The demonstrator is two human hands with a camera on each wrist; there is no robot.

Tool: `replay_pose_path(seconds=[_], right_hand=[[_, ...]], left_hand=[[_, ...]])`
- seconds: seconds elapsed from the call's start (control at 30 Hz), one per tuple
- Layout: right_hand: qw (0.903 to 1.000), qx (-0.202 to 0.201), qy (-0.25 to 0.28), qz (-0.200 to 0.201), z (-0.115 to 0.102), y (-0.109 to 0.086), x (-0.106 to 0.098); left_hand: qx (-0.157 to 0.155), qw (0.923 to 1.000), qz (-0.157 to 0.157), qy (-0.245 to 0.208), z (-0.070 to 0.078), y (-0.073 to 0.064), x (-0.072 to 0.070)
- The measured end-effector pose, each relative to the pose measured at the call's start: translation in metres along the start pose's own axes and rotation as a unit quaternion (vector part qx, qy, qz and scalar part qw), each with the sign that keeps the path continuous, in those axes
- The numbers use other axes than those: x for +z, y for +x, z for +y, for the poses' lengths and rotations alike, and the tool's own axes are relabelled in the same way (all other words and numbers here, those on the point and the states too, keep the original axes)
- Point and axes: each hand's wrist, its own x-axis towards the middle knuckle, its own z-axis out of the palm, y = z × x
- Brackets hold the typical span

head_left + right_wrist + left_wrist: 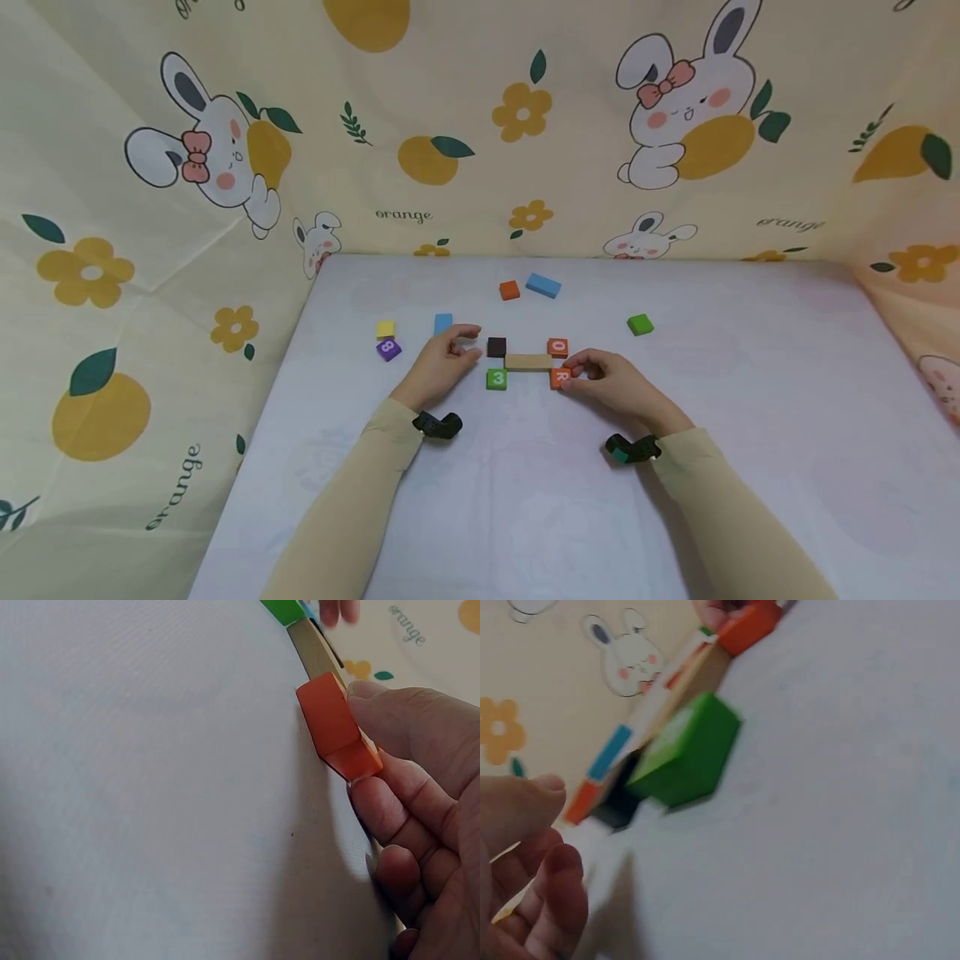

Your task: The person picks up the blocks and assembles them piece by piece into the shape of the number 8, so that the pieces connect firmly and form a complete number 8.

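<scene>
My right hand (621, 385) pinches the orange letter R block (559, 379) at its right side, thumb and fingertips on it; the right wrist view shows the same orange block (330, 716) up close. A plain wooden plank (528, 362) lies just left of it. At the plank's other corners sit the orange block with an O-like mark (557, 347), the dark block (497, 347) and the green number 3 block (497, 379). My left hand (441, 360) hovers left of the dark block, its fingers loosely bent with nothing between them.
Partly behind the left hand is a blue block (443, 322). A yellow block (386, 329) and a purple number 8 block (388, 349) lie further left. Toward the back are an orange block (509, 290) and a long blue block (543, 286); a green block (641, 324) sits at right.
</scene>
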Motion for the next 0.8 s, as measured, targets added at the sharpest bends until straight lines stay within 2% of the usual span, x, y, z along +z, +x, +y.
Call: replay_pose_path(seconds=[0.23, 0.37, 0.43, 0.6, 0.8], right_hand=[[0.9999, 0.008, -0.009, 0.000, 0.002, -0.002, -0.002], [0.9999, 0.006, -0.012, 0.001, 0.003, -0.002, -0.002], [0.9999, 0.007, -0.011, 0.001, 0.003, -0.002, -0.002], [0.9999, 0.009, -0.011, -0.002, 0.001, -0.001, -0.001], [0.9999, 0.007, -0.011, -0.002, 0.000, 0.001, 0.001]], left_hand=[[-0.001, 0.9960, 0.085, 0.027, -0.010, -0.019, -0.044], [-0.005, 0.9904, 0.128, 0.052, -0.025, -0.027, -0.065], [-0.020, 0.9882, 0.139, 0.061, -0.033, -0.031, -0.073], [-0.063, 0.9844, 0.145, 0.078, -0.045, -0.039, -0.089], [-0.080, 0.9877, 0.114, 0.071, -0.058, -0.044, -0.100]])
